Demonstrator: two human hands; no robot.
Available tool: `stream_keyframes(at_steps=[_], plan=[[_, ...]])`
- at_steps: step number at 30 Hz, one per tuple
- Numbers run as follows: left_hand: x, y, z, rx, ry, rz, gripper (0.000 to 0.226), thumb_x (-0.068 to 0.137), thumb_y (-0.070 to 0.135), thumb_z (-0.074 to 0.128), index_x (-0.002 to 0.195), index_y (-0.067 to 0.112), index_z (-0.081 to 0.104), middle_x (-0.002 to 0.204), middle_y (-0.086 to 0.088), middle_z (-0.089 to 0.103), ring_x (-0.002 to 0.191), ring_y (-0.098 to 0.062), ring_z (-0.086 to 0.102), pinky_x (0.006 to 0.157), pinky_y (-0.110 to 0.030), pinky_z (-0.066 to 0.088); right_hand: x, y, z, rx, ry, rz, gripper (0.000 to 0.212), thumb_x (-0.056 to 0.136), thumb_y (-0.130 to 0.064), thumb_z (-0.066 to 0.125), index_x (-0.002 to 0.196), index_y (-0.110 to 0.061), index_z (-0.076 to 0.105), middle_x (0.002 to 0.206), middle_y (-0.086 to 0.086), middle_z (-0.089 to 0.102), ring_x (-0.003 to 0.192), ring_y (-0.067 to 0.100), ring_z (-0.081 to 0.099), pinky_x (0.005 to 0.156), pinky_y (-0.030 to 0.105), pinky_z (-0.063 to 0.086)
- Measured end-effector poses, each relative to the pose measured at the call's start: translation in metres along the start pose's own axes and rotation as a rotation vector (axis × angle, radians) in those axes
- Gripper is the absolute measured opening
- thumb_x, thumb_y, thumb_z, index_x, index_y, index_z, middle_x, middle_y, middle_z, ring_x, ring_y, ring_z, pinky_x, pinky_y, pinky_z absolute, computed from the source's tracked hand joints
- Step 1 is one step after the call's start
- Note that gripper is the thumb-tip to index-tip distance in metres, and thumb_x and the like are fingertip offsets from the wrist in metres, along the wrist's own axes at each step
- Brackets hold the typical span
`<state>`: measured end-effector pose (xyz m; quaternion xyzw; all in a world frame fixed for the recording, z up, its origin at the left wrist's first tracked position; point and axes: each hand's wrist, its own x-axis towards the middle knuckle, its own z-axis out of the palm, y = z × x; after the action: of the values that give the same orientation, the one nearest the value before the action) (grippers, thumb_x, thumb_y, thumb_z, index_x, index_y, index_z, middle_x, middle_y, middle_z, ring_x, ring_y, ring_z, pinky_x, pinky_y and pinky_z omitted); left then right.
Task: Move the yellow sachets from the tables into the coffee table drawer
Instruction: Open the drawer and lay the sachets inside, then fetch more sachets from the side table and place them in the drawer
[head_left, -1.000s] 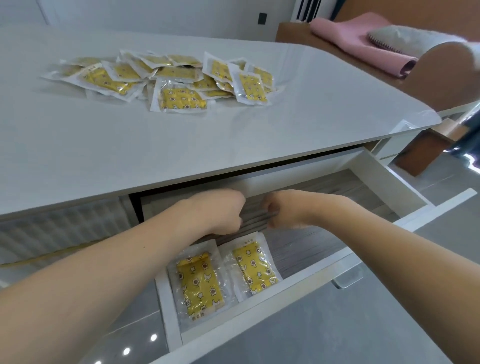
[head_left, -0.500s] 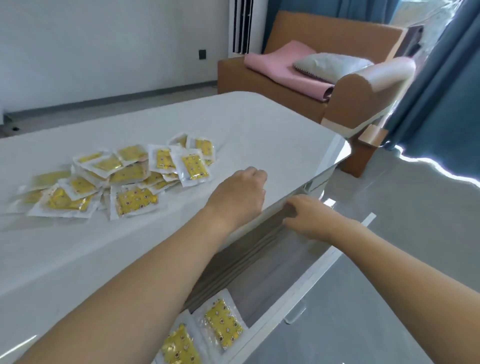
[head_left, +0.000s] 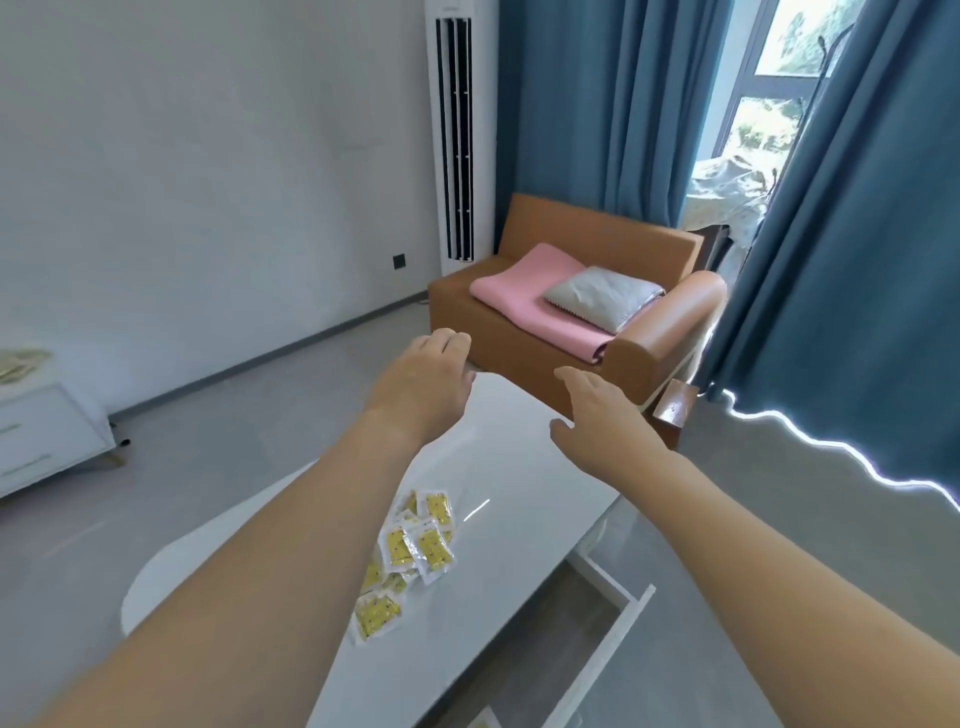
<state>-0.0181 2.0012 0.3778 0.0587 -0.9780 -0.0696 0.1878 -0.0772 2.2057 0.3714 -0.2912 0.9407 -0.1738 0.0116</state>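
Yellow sachets (head_left: 410, 561) are found heaped in a loose pile on the white coffee table (head_left: 524, 488), toward its near left part, partly hidden behind the left forearm. Each sachet is seen to be a clear packet with a yellow patterned panel; an exact count cannot be made, since several overlap. The coffee table drawer (head_left: 597, 644) is observed pulled out at the near right of the table, its grey wood-grain floor and white front rail exposed. A pale corner of something is noted at the drawer's nearest edge by the bottom of the frame, too cropped to be identified.

The left hand (head_left: 421, 384) is held raised above the far end of the table, palm down, fingers loosely curled and nothing gripped. The right hand (head_left: 597, 415) is held just to its right, fingers spread and extended, likewise empty. The two hands are apart from each other and are not in contact with the sachets or the drawer.

Beyond the table, an orange sofa (head_left: 582, 249) is seen carrying a pink blanket (head_left: 524, 291) and a grey cushion (head_left: 602, 296). Blue curtains (head_left: 857, 291) are hung at the right, and a white standing air conditioner (head_left: 457, 135) is placed against the far wall. A white cabinet (head_left: 47, 436) is visible at the far left.
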Motion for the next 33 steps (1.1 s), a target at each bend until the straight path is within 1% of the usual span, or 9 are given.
stream_keyframes(at_steps=[2, 5, 10, 12, 15, 19, 25, 28, 33], plan=[[-0.002, 0.003, -0.049, -0.016, 0.007, -0.017, 0.047, 0.100, 0.023, 0.047, 0.143, 0.005, 0.041, 0.146, -0.010, 0.043, 0.131, -0.029, 0.039, 0.105, -0.036, 0.034, -0.007, -0.028, -0.038, 0.006, 0.018, -0.017, 0.060, 0.092, -0.023, 0.053, 0.148, -0.015, 0.032, 0.145, 0.006, 0.043, 0.128, 0.028, 0.044, 0.102, 0.037, 0.039], [-0.013, 0.002, -0.090, 0.002, 0.031, -0.031, 0.046, 0.099, 0.022, 0.049, 0.141, 0.005, 0.043, 0.145, -0.010, 0.045, 0.130, -0.030, 0.041, 0.105, -0.036, 0.033, -0.015, -0.058, -0.062, 0.018, 0.045, -0.060, 0.063, 0.091, -0.024, 0.054, 0.149, -0.014, 0.031, 0.146, 0.006, 0.043, 0.129, 0.028, 0.044, 0.102, 0.037, 0.038], [-0.045, -0.037, -0.127, 0.080, 0.060, -0.094, 0.045, 0.099, 0.025, 0.048, 0.139, 0.006, 0.044, 0.142, -0.010, 0.046, 0.125, -0.030, 0.045, 0.102, -0.039, 0.040, -0.014, -0.110, -0.061, 0.059, -0.001, -0.125, 0.058, 0.091, -0.023, 0.054, 0.145, -0.013, 0.035, 0.145, 0.008, 0.043, 0.129, 0.030, 0.043, 0.104, 0.039, 0.038], [-0.060, -0.061, -0.140, 0.107, 0.050, -0.116, 0.045, 0.099, 0.026, 0.047, 0.141, 0.007, 0.043, 0.143, -0.009, 0.045, 0.126, -0.030, 0.045, 0.101, -0.039, 0.040, -0.014, -0.137, -0.056, 0.075, -0.016, -0.147, 0.061, 0.091, -0.023, 0.054, 0.148, -0.014, 0.032, 0.148, 0.006, 0.040, 0.132, 0.028, 0.041, 0.106, 0.039, 0.037], [-0.079, -0.104, -0.162, 0.117, 0.090, -0.146, 0.047, 0.100, 0.027, 0.046, 0.142, 0.007, 0.042, 0.144, -0.009, 0.045, 0.127, -0.029, 0.044, 0.101, -0.038, 0.039, -0.010, -0.184, -0.048, 0.080, -0.033, -0.167, 0.065, 0.091, -0.023, 0.054, 0.151, -0.014, 0.029, 0.152, 0.006, 0.036, 0.135, 0.028, 0.039, 0.108, 0.038, 0.037], [-0.108, -0.186, -0.189, 0.135, 0.106, -0.167, 0.047, 0.101, 0.028, 0.045, 0.142, 0.008, 0.042, 0.146, -0.008, 0.043, 0.128, -0.028, 0.043, 0.103, -0.039, 0.040, 0.002, -0.266, -0.022, 0.081, -0.016, -0.182, 0.065, 0.090, -0.021, 0.052, 0.151, -0.014, 0.029, 0.150, 0.008, 0.038, 0.134, 0.029, 0.040, 0.107, 0.039, 0.037], [-0.158, -0.341, -0.245, 0.172, 0.077, -0.178, 0.048, 0.101, 0.031, 0.046, 0.143, 0.009, 0.041, 0.146, -0.007, 0.043, 0.127, -0.027, 0.044, 0.102, -0.038, 0.041, 0.025, -0.429, 0.030, 0.114, -0.063, -0.195, 0.064, 0.092, -0.024, 0.051, 0.151, -0.015, 0.028, 0.153, 0.006, 0.035, 0.138, 0.027, 0.036, 0.109, 0.038, 0.034], [-0.175, -0.413, -0.270, 0.174, 0.080, -0.221, 0.047, 0.101, 0.032, 0.044, 0.143, 0.010, 0.040, 0.147, -0.005, 0.042, 0.126, -0.027, 0.045, 0.100, -0.037, 0.042, 0.042, -0.501, 0.054, 0.129, -0.052, -0.216, 0.063, 0.092, -0.025, 0.051, 0.150, -0.014, 0.030, 0.151, 0.008, 0.037, 0.135, 0.028, 0.039, 0.107, 0.039, 0.038], [-0.177, -0.513, -0.280, 0.156, 0.064, -0.277, 0.047, 0.102, 0.032, 0.042, 0.144, 0.010, 0.040, 0.148, -0.006, 0.041, 0.126, -0.028, 0.045, 0.100, -0.039, 0.043, 0.081, -0.579, 0.085, 0.099, -0.060, -0.230, 0.062, 0.092, -0.026, 0.051, 0.150, -0.015, 0.030, 0.150, 0.007, 0.037, 0.133, 0.028, 0.040, 0.106, 0.038, 0.038]])
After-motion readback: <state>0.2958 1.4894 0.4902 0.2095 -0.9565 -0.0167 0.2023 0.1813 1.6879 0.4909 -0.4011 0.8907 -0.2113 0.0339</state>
